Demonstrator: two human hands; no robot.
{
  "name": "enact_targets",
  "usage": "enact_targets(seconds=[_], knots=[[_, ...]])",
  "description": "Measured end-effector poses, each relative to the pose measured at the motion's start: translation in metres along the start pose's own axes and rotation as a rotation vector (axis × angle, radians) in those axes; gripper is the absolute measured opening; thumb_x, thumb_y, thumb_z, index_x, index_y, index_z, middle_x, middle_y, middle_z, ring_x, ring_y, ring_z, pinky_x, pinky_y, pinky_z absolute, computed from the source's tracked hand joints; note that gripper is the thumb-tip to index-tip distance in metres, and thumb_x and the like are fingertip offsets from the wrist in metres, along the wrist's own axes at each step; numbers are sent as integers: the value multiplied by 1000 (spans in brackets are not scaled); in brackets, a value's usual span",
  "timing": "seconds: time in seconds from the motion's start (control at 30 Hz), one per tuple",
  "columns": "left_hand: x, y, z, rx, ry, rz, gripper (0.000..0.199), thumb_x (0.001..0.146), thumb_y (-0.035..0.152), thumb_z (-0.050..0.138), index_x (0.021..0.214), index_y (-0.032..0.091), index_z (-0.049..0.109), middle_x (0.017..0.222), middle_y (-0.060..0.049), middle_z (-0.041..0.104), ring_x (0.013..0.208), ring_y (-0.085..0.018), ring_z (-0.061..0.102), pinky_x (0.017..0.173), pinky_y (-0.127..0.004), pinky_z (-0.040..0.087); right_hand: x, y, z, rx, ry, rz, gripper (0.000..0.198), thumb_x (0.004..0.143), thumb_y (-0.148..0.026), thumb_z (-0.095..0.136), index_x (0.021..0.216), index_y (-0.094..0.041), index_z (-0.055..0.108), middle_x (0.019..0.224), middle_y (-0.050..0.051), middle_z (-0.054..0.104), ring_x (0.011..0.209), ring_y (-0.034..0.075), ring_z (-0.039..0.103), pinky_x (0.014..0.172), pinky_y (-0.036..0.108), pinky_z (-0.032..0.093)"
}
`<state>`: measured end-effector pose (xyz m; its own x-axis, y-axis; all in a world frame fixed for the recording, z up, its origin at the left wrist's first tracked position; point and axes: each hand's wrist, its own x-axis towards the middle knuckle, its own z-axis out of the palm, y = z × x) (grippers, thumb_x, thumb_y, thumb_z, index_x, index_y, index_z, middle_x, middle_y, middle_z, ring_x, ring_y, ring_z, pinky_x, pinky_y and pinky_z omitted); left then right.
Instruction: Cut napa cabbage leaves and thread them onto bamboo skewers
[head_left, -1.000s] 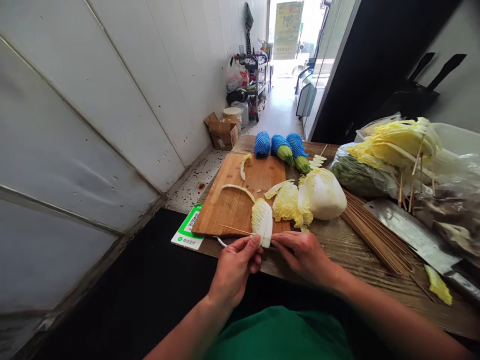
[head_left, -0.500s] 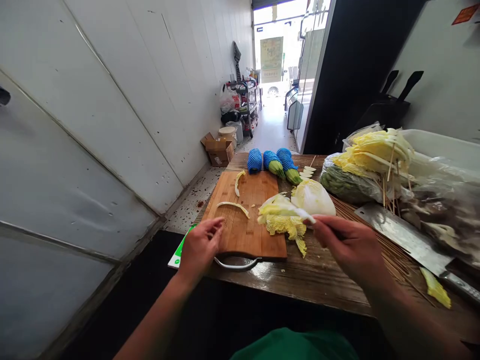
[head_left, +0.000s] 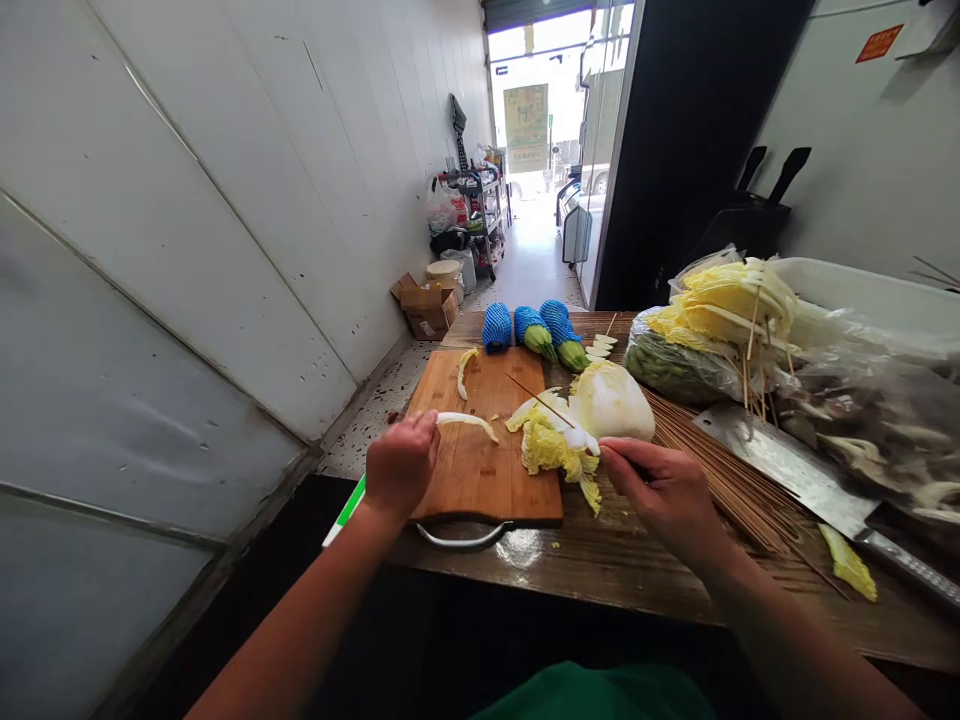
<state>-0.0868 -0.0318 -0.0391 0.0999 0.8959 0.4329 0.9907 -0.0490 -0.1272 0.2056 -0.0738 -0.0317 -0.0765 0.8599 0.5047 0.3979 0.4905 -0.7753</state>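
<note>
My left hand (head_left: 403, 462) is closed on one end of a narrow, curved cabbage strip (head_left: 466, 418) over the wooden cutting board (head_left: 491, 480). In my right hand (head_left: 660, 490) a thin bamboo skewer (head_left: 538, 398) is pinched, its point slanting up and left over the board. A pale cabbage leaf (head_left: 581, 438) is on the skewer close to my fingers. Yellow frilly cabbage leaves (head_left: 551, 450) lie just under it, at the board's right edge. A second curved strip (head_left: 463, 375) rests farther back on the board. Behind my right hand sits the cabbage head (head_left: 613, 400).
Blue-netted green squashes (head_left: 536, 335) stand beyond the board, beside skewered white slices (head_left: 601, 346). To the right are loose bamboo skewers (head_left: 712, 470), a cleaver (head_left: 787, 470), skewered cabbage leaves (head_left: 739, 300) on a bag, and bagged mushrooms (head_left: 877, 440). A wall (head_left: 225, 250) runs along the left.
My left hand has moved up and taken hold of the cabbage strip's end. My right hand has turned and lowered slightly, and the skewer's bare point now shows. The view has shifted a little.
</note>
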Motion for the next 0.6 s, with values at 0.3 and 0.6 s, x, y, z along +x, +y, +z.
enact_targets(seconds=[0.3, 0.6], knots=[[-65, 5, -8, -50, 265, 126, 28, 84, 23, 48, 107, 17, 64, 81, -5, 66, 66, -16, 60, 57, -25, 42, -3, 5, 11, -5, 5, -44, 22, 83, -28, 54, 84, -16, 72, 71, 3, 71, 56, 15, 63, 52, 22, 51], [55, 15, 0, -641, 140, -481, 42, 75, 27, 49, 112, 13, 62, 88, -9, 69, 77, -20, 62, 71, -27, 45, -6, 14, 10, 15, 106, 1, 21, 82, -29, 56, 85, -16, 72, 54, 1, 63, 51, 15, 61, 45, 20, 48]])
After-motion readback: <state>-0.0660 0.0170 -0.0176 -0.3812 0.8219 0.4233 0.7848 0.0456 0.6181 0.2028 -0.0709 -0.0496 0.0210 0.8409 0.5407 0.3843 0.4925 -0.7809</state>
